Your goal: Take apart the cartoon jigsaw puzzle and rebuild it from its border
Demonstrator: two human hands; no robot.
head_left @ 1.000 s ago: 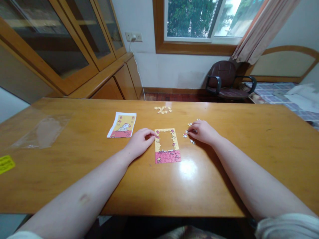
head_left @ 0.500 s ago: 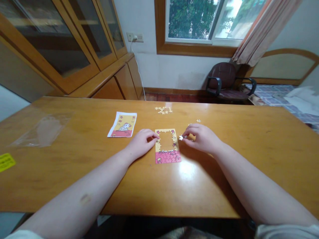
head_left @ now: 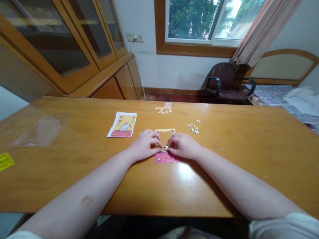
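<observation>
A partly built jigsaw puzzle (head_left: 165,157) with a yellow border and a pink bottom band lies flat on the wooden table (head_left: 224,172). My left hand (head_left: 146,145) rests curled on its left side. My right hand (head_left: 183,145) covers its right side, fingers pinched on a small white puzzle piece (head_left: 165,147) held over the open middle of the frame. The fingertips of the two hands almost meet there. A printed reference picture (head_left: 122,124) lies to the left of the puzzle.
Loose pieces lie in a small pile (head_left: 163,110) behind the puzzle and a scatter (head_left: 194,128) to its right. A clear plastic bag (head_left: 42,130) and a yellow slip (head_left: 5,161) sit at far left. A dark armchair (head_left: 225,81) stands beyond the table.
My right hand picked a white piece from the scatter at right and carried it left onto the puzzle. My left hand slid slightly right over the puzzle's left edge.
</observation>
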